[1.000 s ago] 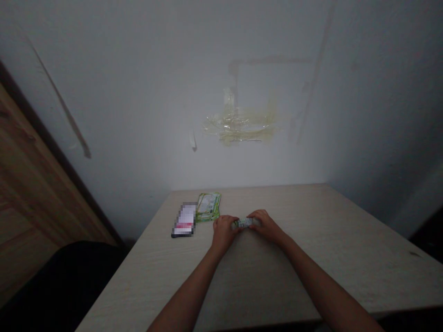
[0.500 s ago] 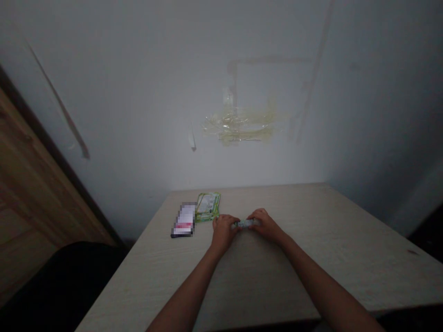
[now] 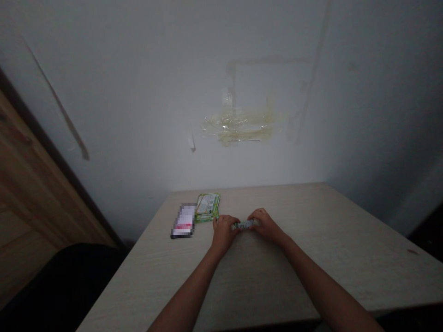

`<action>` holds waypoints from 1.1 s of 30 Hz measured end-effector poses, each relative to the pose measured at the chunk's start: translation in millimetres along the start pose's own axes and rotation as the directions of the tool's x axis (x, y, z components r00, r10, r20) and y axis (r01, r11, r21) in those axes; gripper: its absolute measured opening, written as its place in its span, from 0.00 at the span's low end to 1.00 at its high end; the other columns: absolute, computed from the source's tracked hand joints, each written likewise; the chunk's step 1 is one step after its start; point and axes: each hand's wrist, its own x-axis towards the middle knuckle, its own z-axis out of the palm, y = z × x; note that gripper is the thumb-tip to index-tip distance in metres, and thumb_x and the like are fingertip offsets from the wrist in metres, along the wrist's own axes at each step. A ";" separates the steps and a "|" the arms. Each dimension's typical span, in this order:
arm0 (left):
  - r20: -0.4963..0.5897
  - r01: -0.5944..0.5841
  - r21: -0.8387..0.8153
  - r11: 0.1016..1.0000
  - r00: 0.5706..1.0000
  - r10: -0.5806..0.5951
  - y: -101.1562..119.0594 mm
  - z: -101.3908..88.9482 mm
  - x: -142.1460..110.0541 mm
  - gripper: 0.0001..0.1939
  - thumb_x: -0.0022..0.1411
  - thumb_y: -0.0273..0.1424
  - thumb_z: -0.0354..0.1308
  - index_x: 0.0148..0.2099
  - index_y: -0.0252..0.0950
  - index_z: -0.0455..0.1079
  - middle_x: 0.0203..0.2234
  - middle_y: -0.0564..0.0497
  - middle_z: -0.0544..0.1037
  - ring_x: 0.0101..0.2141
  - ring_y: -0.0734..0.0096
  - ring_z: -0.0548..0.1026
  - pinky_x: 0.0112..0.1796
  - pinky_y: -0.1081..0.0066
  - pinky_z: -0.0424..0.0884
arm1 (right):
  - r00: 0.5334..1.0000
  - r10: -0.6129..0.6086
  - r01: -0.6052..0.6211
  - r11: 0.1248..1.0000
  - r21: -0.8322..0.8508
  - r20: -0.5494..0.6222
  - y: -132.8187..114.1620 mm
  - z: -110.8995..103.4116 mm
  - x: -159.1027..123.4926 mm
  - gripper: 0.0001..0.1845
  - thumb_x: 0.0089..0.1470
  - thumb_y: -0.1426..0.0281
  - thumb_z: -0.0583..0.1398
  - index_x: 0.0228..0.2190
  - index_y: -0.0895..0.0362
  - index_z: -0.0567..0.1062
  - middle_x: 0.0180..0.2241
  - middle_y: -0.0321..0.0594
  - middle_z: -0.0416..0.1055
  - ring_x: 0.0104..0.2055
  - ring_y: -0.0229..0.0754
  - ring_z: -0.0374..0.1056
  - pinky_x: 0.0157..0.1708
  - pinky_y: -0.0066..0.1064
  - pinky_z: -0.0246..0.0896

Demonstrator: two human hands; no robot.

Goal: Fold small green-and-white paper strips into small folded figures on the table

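Observation:
A narrow, pale strip with printed markings, perhaps a folded packet, lies between my two hands just above or on the table. Its left end is gripped by my left hand, fingers curled and thumb toward the middle. My right hand is closed on the other end. The fingers hide both ends, and the print is too small to read. Just beyond my left hand lies a stack of green-and-white printed packets.
A phone with a blurred bright screen lies left of the stack. Pale wood-grain covers the table, which meets a grey wall with peeling tape. A dark rounded shape and wooden panelling stand at the left.
The strip has turned slightly in my fingers, so its visible print looks different. Both hands stay in nearly the same place; the view has shifted a little.

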 end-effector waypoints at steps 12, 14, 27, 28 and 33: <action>-0.007 0.001 -0.086 0.996 1.000 -0.002 -3.4 5.4 1.0 0.11 0.55 0.33 0.62 0.43 0.44 0.76 0.42 0.52 0.78 0.49 0.61 0.69 0.57 0.56 0.52 | 0.996 -0.093 0.093 0.996 -0.011 0.018 2.4 0.5 1.1 0.11 0.51 0.64 0.64 0.38 0.53 0.79 0.38 0.40 0.75 0.45 0.45 0.66 0.49 0.37 0.58; -0.013 0.006 -0.098 0.995 1.000 -0.007 -4.7 6.8 0.8 0.11 0.56 0.32 0.61 0.43 0.44 0.75 0.42 0.52 0.78 0.49 0.62 0.69 0.58 0.54 0.49 | 0.995 -0.098 0.098 0.995 -0.018 0.015 1.6 0.1 1.1 0.13 0.51 0.63 0.64 0.39 0.54 0.79 0.38 0.41 0.74 0.45 0.46 0.66 0.48 0.37 0.60; 0.029 0.004 -0.024 1.000 1.000 -0.004 1.9 2.5 0.2 0.10 0.58 0.33 0.59 0.43 0.47 0.75 0.40 0.53 0.78 0.48 0.62 0.69 0.60 0.46 0.42 | 0.998 -0.059 0.057 0.993 -0.103 -0.019 7.8 3.7 1.5 0.12 0.49 0.69 0.65 0.38 0.54 0.80 0.40 0.44 0.74 0.45 0.46 0.67 0.49 0.39 0.61; 0.032 0.005 -0.017 1.000 0.999 -0.005 2.4 1.9 0.4 0.10 0.58 0.33 0.60 0.43 0.47 0.75 0.39 0.53 0.78 0.48 0.62 0.69 0.60 0.45 0.41 | 0.998 -0.056 0.054 0.992 -0.117 -0.020 7.7 4.1 1.4 0.12 0.49 0.69 0.65 0.38 0.54 0.80 0.40 0.44 0.74 0.46 0.46 0.67 0.49 0.39 0.60; 0.031 0.007 0.009 1.000 0.999 -0.008 3.8 0.6 0.7 0.09 0.58 0.33 0.60 0.43 0.48 0.75 0.39 0.53 0.79 0.49 0.61 0.68 0.59 0.43 0.39 | 0.998 -0.057 0.055 0.986 -0.160 -0.011 4.4 2.9 0.5 0.12 0.49 0.68 0.66 0.39 0.52 0.80 0.41 0.44 0.74 0.48 0.47 0.67 0.52 0.41 0.57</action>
